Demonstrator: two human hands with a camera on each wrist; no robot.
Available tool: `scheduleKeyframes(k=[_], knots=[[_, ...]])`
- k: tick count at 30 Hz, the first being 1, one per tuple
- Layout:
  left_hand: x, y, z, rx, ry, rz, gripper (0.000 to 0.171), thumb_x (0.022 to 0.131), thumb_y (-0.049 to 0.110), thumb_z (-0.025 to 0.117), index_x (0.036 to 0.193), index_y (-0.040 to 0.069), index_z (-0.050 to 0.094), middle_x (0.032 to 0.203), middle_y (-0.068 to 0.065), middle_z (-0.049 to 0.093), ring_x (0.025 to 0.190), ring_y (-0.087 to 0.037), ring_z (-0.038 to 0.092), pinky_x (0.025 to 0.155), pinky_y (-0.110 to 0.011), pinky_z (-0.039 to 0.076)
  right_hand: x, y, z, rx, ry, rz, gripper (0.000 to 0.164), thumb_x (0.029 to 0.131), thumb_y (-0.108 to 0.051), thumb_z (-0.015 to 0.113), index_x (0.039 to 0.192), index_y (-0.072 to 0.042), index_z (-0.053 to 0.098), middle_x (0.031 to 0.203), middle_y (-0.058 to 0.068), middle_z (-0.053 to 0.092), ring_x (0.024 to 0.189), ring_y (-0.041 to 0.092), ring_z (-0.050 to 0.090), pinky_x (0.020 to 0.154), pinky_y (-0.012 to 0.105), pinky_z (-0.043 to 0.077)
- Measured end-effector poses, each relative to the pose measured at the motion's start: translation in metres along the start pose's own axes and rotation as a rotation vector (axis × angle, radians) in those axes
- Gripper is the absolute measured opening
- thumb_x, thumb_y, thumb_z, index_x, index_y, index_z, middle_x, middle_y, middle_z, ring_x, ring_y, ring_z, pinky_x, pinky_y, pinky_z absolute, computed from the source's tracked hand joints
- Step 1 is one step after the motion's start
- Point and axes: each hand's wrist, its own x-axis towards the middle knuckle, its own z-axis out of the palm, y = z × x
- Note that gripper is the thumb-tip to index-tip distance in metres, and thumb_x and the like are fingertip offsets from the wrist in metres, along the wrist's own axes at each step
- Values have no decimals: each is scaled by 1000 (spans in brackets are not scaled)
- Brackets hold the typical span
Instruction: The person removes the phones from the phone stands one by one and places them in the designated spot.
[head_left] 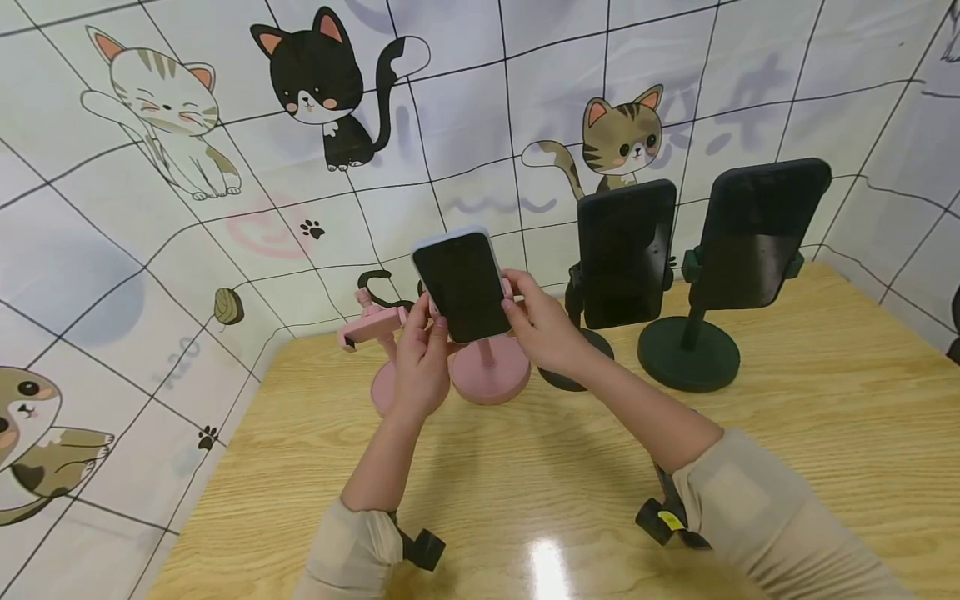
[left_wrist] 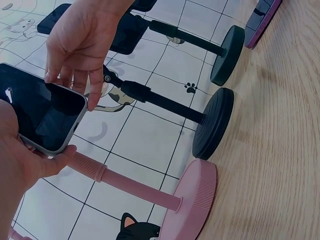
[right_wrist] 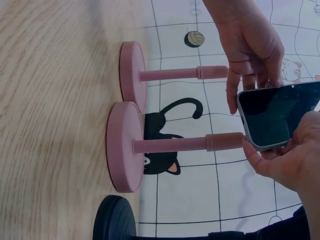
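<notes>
A phone (head_left: 463, 287) with a black screen and a pale case stands tilted above the round base of a pink phone stand (head_left: 491, 371). My left hand (head_left: 423, 362) grips its left edge, thumb at the front lower corner. At the opposite edge, my right hand (head_left: 543, 325) holds it between thumb and fingers. A bit of pink clamp shows by the right fingers; the rest is hidden behind the phone. In the left wrist view the phone (left_wrist: 45, 110) lies between both hands; the right wrist view shows the stand's pink post (right_wrist: 175, 145) reaching up to it.
Left of my hands is another pink stand (head_left: 375, 325) with no phone. To the right, a black stand (head_left: 573, 367) and a dark green stand (head_left: 690, 358) each hold a dark phone. A purple-edged phone (left_wrist: 262, 22) lies on the table. A cat-print cloth (head_left: 465, 100) hangs behind.
</notes>
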Motion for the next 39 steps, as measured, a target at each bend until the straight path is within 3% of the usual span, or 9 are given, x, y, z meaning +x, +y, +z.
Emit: scheduleKeyframes(k=[7, 16, 23, 30, 35, 39], knots=[[1, -1, 2, 0, -36, 12, 39, 96, 2, 34, 135, 7, 37, 125, -12, 45, 107, -26, 56, 80, -39, 49, -3, 6, -2, -9, 44, -21, 36, 94, -2, 40, 129, 4, 34, 120, 21, 48, 102, 29, 55, 74, 37, 52], [3, -1, 6, -7, -30, 14, 40, 95, -2, 35, 134, 6, 39, 121, -13, 47, 102, -24, 58, 79, -38, 50, -7, 9, -3, -49, 110, -70, 35, 93, 0, 42, 127, 7, 36, 114, 22, 51, 95, 28, 58, 68, 35, 53], [0, -1, 6, -26, -35, 24, 41, 94, -5, 36, 134, 1, 39, 118, -16, 48, 98, -21, 60, 75, -36, 52, -11, 11, -5, -70, 105, -84, 35, 92, 1, 44, 126, 8, 37, 113, 23, 51, 84, 28, 61, 66, 34, 53], [-11, 5, 3, 18, -56, 55, 43, 93, -6, 38, 135, 3, 40, 115, -16, 50, 93, -18, 62, 73, -35, 52, -23, 7, -9, -84, 72, -103, 34, 91, 0, 46, 124, 5, 39, 108, 20, 54, 72, 23, 62, 67, 33, 53], [-22, 12, 3, 12, -81, 77, 43, 93, -6, 39, 135, 2, 39, 124, -12, 48, 94, -16, 62, 74, -36, 52, -33, 4, -11, -79, 66, -175, 32, 90, 2, 48, 121, 6, 42, 106, 19, 55, 75, 21, 62, 65, 30, 53], [-31, 16, 3, -26, -101, 124, 38, 92, -7, 41, 129, -5, 42, 117, -6, 49, 90, -15, 62, 73, -38, 52, -42, 1, -13, -72, 62, -248, 30, 89, 4, 48, 119, 5, 43, 102, 16, 57, 74, 17, 60, 62, 25, 51]])
